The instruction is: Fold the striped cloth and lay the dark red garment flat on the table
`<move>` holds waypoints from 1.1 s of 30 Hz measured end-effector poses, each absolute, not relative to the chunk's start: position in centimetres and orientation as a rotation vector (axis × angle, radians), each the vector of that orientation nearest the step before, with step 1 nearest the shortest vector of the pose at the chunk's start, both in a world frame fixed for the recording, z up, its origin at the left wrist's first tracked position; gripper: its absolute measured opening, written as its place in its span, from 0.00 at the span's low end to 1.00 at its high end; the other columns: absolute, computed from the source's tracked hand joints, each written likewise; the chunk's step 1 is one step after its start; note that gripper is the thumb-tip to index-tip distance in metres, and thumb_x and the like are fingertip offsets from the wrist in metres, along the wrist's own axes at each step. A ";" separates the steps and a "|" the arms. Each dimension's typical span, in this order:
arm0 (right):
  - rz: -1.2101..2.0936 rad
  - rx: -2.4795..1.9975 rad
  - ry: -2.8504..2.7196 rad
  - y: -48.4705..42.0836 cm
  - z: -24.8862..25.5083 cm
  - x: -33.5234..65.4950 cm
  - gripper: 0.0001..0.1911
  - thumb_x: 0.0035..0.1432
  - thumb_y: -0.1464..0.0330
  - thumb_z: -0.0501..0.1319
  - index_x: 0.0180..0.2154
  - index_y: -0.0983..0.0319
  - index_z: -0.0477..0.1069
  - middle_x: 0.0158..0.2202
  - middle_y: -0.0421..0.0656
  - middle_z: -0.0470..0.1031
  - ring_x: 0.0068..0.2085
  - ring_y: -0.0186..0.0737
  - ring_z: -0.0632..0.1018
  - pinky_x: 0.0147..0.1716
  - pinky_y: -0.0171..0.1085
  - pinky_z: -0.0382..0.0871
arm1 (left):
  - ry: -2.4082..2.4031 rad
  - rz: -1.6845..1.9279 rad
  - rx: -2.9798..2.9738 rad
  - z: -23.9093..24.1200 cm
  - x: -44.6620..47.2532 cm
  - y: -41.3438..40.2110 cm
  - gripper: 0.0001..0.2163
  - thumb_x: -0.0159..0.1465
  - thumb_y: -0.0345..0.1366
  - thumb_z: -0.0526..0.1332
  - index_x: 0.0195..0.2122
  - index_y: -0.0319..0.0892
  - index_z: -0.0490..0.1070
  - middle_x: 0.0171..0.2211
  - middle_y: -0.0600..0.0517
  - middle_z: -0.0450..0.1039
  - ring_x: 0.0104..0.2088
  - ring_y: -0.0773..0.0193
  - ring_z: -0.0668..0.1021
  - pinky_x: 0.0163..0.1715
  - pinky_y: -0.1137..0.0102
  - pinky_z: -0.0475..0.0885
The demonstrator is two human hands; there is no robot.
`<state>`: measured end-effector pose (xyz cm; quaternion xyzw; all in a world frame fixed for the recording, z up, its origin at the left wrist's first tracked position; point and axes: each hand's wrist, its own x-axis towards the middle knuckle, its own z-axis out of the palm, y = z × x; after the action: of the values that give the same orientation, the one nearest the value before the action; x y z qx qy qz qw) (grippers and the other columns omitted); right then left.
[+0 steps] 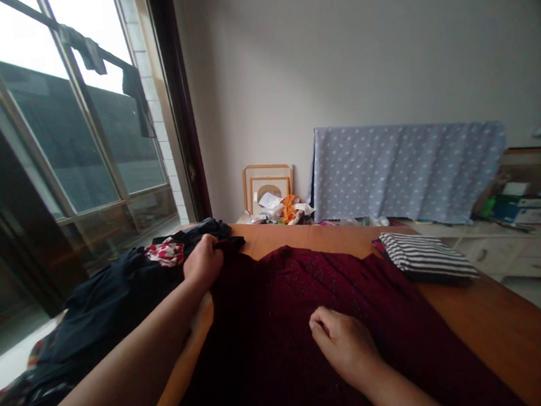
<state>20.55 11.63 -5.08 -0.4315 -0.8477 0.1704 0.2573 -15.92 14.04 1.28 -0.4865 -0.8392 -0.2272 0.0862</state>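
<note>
A dark red garment with a speckled pattern near its upper part lies spread over the wooden table in front of me. My left hand is closed on its far left edge. Above the middle of the cloth, my right hand is curled into a loose fist, and nothing shows in its fingers. Whether its underside touches the fabric is hard to see. Just left of my left hand lies a pile of dark clothes with a red and white patterned cloth on it.
Folded clothes with a black and white striped piece on top rest at the right of the wooden table. Beyond it are picture frames, a blue dotted cloth and a white cabinet. A window is at left.
</note>
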 end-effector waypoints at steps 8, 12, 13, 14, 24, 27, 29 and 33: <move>0.461 -1.181 -2.297 11.5 -5.0 20.5 0.10 0.64 0.68 0.54 0.34 0.56 0.73 0.29 0.37 0.77 0.31 0.37 0.76 0.32 0.35 0.56 | -2.457 -0.258 -1.479 0.3 -16.0 12.6 0.17 0.65 0.28 0.49 0.51 0.44 0.72 0.50 0.37 0.72 0.49 0.43 0.77 0.46 0.52 0.68; 0.469 -1.179 -2.292 11.5 -5.1 20.5 0.10 0.63 0.68 0.54 0.34 0.56 0.73 0.29 0.37 0.77 0.31 0.37 0.76 0.32 0.35 0.56 | -2.415 -0.325 -1.565 -0.5 -15.0 14.3 0.15 0.65 0.31 0.52 0.47 0.44 0.75 0.53 0.37 0.72 0.57 0.41 0.70 0.52 0.50 0.64; 0.470 -1.178 -2.292 11.5 -5.1 20.5 0.10 0.63 0.68 0.54 0.34 0.56 0.73 0.30 0.37 0.77 0.31 0.37 0.76 0.32 0.35 0.56 | -2.417 -0.351 -1.590 -0.6 -14.6 15.0 0.15 0.65 0.33 0.52 0.47 0.45 0.76 0.53 0.38 0.72 0.57 0.42 0.71 0.52 0.52 0.65; 0.470 -1.180 -2.291 11.6 -5.1 20.5 0.10 0.63 0.69 0.54 0.34 0.56 0.73 0.30 0.37 0.77 0.31 0.36 0.76 0.32 0.35 0.56 | -2.428 -0.378 -1.619 -0.7 -14.2 15.8 0.14 0.65 0.35 0.53 0.46 0.46 0.76 0.52 0.39 0.74 0.55 0.43 0.72 0.50 0.54 0.66; 0.468 -1.192 -2.281 11.9 -5.4 20.4 0.09 0.64 0.69 0.54 0.34 0.56 0.73 0.30 0.36 0.77 0.31 0.36 0.77 0.32 0.34 0.57 | -2.442 -0.557 -1.999 -2.5 -9.1 22.0 0.12 0.59 0.47 0.64 0.38 0.47 0.80 0.41 0.45 0.80 0.44 0.50 0.80 0.39 0.64 0.70; 0.460 -1.203 -2.282 12.0 -5.3 20.4 0.09 0.63 0.69 0.54 0.34 0.56 0.73 0.30 0.36 0.78 0.31 0.35 0.77 0.32 0.34 0.57 | -2.294 -0.610 -2.159 -2.4 -7.7 21.1 0.10 0.59 0.45 0.65 0.38 0.49 0.80 0.45 0.46 0.80 0.50 0.49 0.77 0.47 0.61 0.68; 0.458 -1.208 -2.287 12.0 -5.3 20.4 0.09 0.63 0.70 0.55 0.34 0.56 0.73 0.30 0.37 0.78 0.32 0.35 0.77 0.32 0.34 0.57 | -2.226 -0.637 -2.274 -2.1 -7.2 20.5 0.11 0.58 0.47 0.66 0.39 0.50 0.80 0.42 0.48 0.81 0.47 0.52 0.78 0.46 0.64 0.69; 0.451 -1.206 -2.288 12.0 -5.2 20.4 0.09 0.63 0.70 0.55 0.34 0.56 0.73 0.30 0.37 0.78 0.32 0.35 0.78 0.33 0.34 0.57 | -2.299 -0.725 -2.218 -1.7 -7.8 20.9 0.16 0.67 0.48 0.55 0.48 0.50 0.78 0.37 0.50 0.81 0.36 0.59 0.81 0.36 0.68 0.70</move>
<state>20.40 12.01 -5.19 -0.4441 -0.8426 0.1662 0.2553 -7.77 20.90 -1.72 -0.6755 -0.7003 -0.2208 -0.0672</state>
